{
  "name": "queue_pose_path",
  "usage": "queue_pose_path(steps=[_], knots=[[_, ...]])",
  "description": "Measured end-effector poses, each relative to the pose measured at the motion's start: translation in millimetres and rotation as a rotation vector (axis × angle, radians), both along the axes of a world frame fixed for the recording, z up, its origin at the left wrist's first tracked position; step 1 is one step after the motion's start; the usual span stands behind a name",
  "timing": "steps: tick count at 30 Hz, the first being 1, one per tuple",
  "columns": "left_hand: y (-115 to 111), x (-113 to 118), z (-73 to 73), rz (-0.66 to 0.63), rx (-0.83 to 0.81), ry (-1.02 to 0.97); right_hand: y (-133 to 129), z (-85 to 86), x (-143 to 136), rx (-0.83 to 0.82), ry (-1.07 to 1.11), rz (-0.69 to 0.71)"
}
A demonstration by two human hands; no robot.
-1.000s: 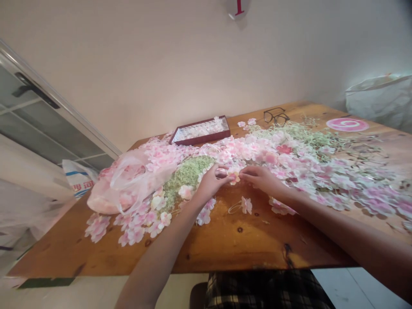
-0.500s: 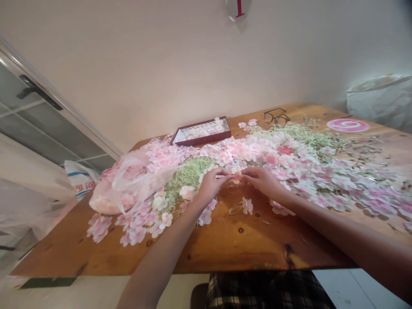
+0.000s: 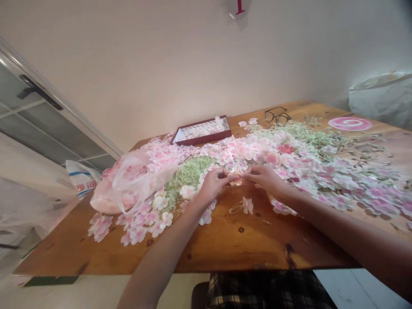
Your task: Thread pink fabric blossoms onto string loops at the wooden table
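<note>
Fingertips of both hands meet over the middle of the table. My left hand (image 3: 215, 183) is closed in a pinch on a small pale pink artificial flower (image 3: 236, 182). My right hand (image 3: 265, 178) pinches the same flower from the other side; the fingers cover much of it. A single artificial flower with a thin looped stem (image 3: 247, 205) lies on the wood just below the hands. Pink and white artificial flowers (image 3: 238, 150) are heaped behind them, and a clump of pale green stems (image 3: 195, 168) lies left of the left hand.
A dark red box (image 3: 202, 139) with white contents stands at the back by the wall. Eyeglasses (image 3: 278, 116) and a pink round sign (image 3: 350, 124) lie at the back right. A clear plastic bag (image 3: 133, 184) of flowers rests on the left of the wooden table (image 3: 222, 251).
My fingertips have shifted slightly on the flower, which now shows a little lower between them. The view has moved a touch; nothing else differs.
</note>
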State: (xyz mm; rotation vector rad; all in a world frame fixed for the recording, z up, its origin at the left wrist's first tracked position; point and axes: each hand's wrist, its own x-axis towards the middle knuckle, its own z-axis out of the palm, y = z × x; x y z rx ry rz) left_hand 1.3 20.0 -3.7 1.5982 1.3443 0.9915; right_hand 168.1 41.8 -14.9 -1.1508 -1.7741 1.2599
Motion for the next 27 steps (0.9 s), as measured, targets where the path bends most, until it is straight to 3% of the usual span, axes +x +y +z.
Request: queue_pose_path(steps=[12,22,27], knots=[[-1,0,9.8,0.065,-0.005,-0.090,2,3.8,0,-0.227,0.167,0.020],[5,-9,9.2,0.168,-0.100,-0.291,8,1.2,8,-0.189,0.180,-0.019],[2,-5,6.8,0.092,-0.083,-0.194,1,8.7,5,-0.182,0.219,0.113]])
